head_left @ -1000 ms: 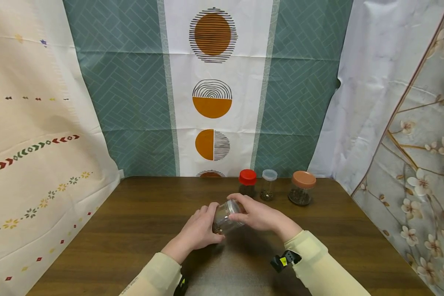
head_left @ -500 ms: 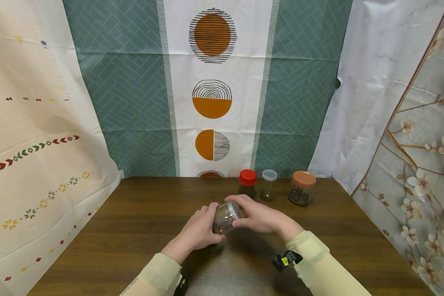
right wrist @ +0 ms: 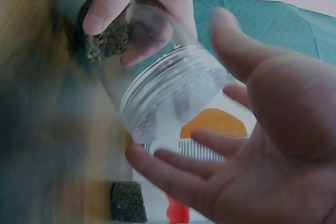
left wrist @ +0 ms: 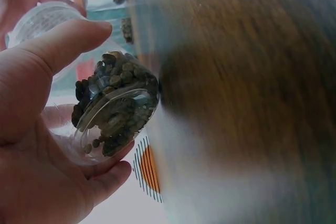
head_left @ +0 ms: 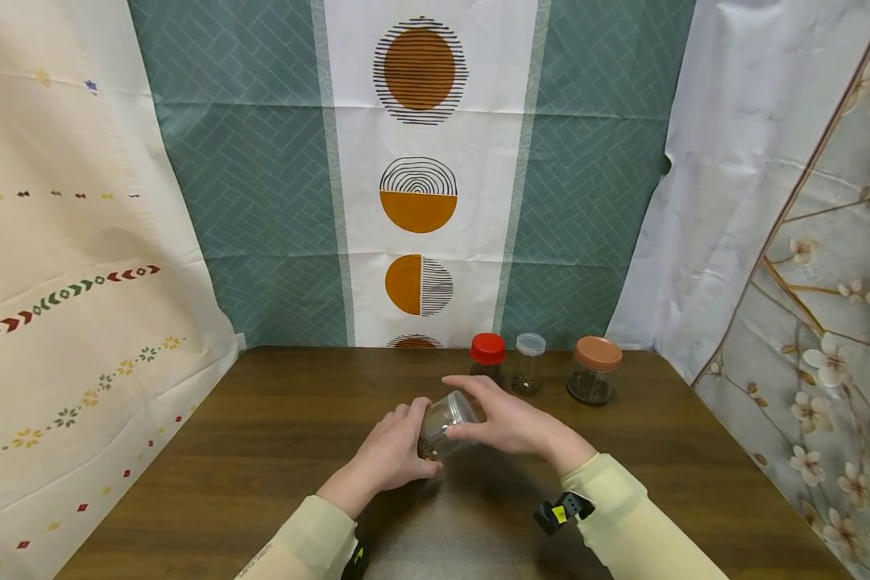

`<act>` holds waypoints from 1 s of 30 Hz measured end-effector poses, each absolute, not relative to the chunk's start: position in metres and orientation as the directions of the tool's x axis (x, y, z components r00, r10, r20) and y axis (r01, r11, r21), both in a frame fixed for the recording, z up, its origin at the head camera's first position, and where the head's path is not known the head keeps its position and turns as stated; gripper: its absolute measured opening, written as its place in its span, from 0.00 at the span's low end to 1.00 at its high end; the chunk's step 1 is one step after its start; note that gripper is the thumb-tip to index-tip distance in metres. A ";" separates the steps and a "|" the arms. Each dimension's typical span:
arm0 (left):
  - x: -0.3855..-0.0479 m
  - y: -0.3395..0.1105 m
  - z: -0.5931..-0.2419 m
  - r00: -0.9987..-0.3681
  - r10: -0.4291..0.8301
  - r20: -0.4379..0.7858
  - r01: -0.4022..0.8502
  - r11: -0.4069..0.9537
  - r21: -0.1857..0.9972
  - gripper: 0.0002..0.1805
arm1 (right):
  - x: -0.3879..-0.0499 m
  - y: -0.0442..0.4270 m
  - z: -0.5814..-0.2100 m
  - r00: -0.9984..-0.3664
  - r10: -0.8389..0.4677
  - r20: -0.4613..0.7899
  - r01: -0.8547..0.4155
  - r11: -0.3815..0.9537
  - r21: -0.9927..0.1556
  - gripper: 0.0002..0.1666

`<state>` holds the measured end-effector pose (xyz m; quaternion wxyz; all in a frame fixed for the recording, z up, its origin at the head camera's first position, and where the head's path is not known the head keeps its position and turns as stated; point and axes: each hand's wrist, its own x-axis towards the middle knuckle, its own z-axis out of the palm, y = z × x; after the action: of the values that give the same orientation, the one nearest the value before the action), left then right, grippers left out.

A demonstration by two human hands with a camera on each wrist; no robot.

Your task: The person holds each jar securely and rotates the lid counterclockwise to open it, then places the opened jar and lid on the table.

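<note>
A clear jar (head_left: 441,427) with small brown pebble-like pieces (left wrist: 118,80) inside is tilted over the table, its ridged clear top (right wrist: 176,90) toward my right hand. My left hand (head_left: 393,447) grips the jar's body, thumb on one side and fingers on the other. Its lower edge is close to or touching the tabletop; I cannot tell which. My right hand (head_left: 503,415) is spread around the ridged top. In the right wrist view, its thumb and fingers stand apart from the top, partly blurred.
Behind the right hand stand a red-lidded jar (head_left: 487,351), a slim jar with a pale lid (head_left: 528,366) and a wide jar with an orange-brown lid (head_left: 593,372), all with dark contents. The wooden table (head_left: 283,419) ends at hanging cloths (head_left: 275,242).
My right hand's thumb and fingers have closed in, shifted around the ridged top and then spread wider. My left hand and the jar stay almost in place.
</note>
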<state>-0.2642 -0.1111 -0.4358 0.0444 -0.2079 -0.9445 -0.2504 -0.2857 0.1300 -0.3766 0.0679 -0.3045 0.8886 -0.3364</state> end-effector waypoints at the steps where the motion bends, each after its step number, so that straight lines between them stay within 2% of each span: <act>1: -0.264 -0.111 -0.436 -0.909 0.372 0.189 0.417 0.787 0.455 0.52 | -0.286 0.128 -0.375 -0.825 -0.560 0.078 -0.475 0.610 -0.634 0.45; 5: -0.264 -0.111 -0.436 -0.907 0.373 0.194 0.420 0.787 0.452 0.51 | -0.287 0.122 -0.370 -0.886 -0.464 0.005 -0.359 0.678 -0.642 0.39; 10: -0.264 -0.111 -0.436 -0.913 0.366 0.181 0.407 0.792 0.455 0.51 | -0.286 0.120 -0.369 -0.878 -0.473 -0.076 -0.307 0.677 -0.668 0.36; 30: -0.264 -0.111 -0.435 -0.911 0.369 0.186 0.413 0.787 0.458 0.52 | -0.289 0.128 -0.374 -0.807 -0.590 0.021 -0.465 0.612 -0.640 0.37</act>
<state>-0.2638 -0.1111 -0.4354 0.0433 -0.2069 -0.9443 -0.2520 -0.2895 0.1282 -0.3741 0.0962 -0.2954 0.8927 -0.3264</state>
